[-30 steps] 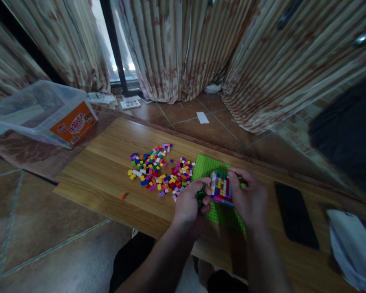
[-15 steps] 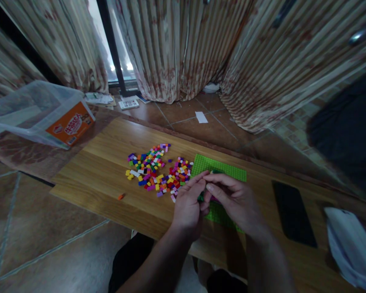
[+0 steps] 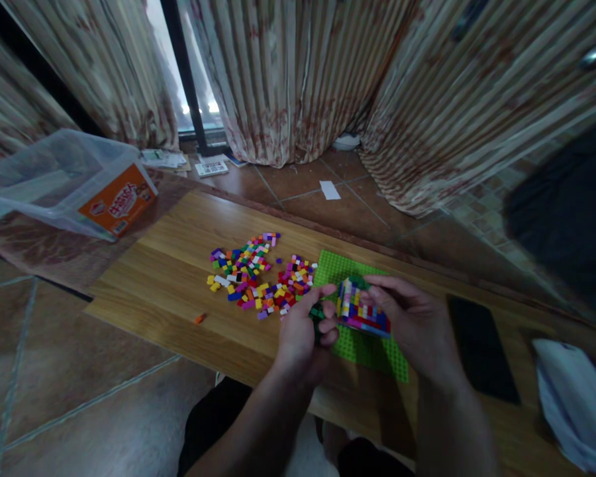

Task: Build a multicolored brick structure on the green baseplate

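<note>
A small build of stacked toy bricks (image 3: 360, 311), multicoloured in rows, stands on the bright green baseplate (image 3: 330, 265). My left hand (image 3: 305, 331) is just left of it, fingers curled round dark green pieces (image 3: 317, 317) whose exact shape I cannot make out. From the right, my right hand (image 3: 412, 318) reaches over the build. Its thumb and forefinger close at a dark green piece (image 3: 358, 281) by the build's far top edge, and the other fingers hide the right side of the build.
Loose coloured bricks (image 3: 248, 278) lie heaped left of the baseplate, with one orange brick (image 3: 199, 318) apart near the front edge. A black phone-like slab (image 3: 481, 348) and a white packet (image 3: 571, 391) lie on the right. A clear plastic box (image 3: 64, 179) stands beyond the wooden table's (image 3: 163, 278) left end.
My hands have separated from each other. The left drew slightly left with dark green pieces in its fingers; the right moved rightward, and the multicoloured build has come into sight between them.
</note>
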The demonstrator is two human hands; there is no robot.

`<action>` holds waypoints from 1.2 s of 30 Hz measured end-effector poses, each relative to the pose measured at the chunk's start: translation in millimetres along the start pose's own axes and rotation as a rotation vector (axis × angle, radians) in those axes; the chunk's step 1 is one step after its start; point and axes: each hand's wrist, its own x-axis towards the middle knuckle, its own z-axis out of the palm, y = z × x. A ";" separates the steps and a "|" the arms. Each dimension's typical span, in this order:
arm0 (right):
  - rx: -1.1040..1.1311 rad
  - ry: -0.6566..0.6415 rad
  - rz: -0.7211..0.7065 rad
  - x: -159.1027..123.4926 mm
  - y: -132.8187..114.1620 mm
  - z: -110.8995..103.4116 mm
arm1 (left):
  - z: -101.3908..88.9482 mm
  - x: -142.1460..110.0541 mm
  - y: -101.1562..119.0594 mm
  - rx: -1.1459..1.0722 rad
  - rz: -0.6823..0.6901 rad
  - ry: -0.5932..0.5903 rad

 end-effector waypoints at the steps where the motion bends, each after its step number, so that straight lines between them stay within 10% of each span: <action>1: -0.025 0.057 -0.004 1.5 2.5 -2.9 | -0.1 0.3 0.8 -0.012 0.009 0.014; 8: -0.300 0.220 -0.125 7.0 16.2 -14.2 | -1.5 1.1 -0.6 -0.009 0.003 0.018; 17: -0.501 0.123 -0.339 8.6 18.0 12.0 | -0.5 0.8 0.4 0.008 0.011 0.036; 36: -0.332 0.113 -0.180 17.0 36.6 11.7 | 0.6 -0.8 0.3 0.030 0.017 0.030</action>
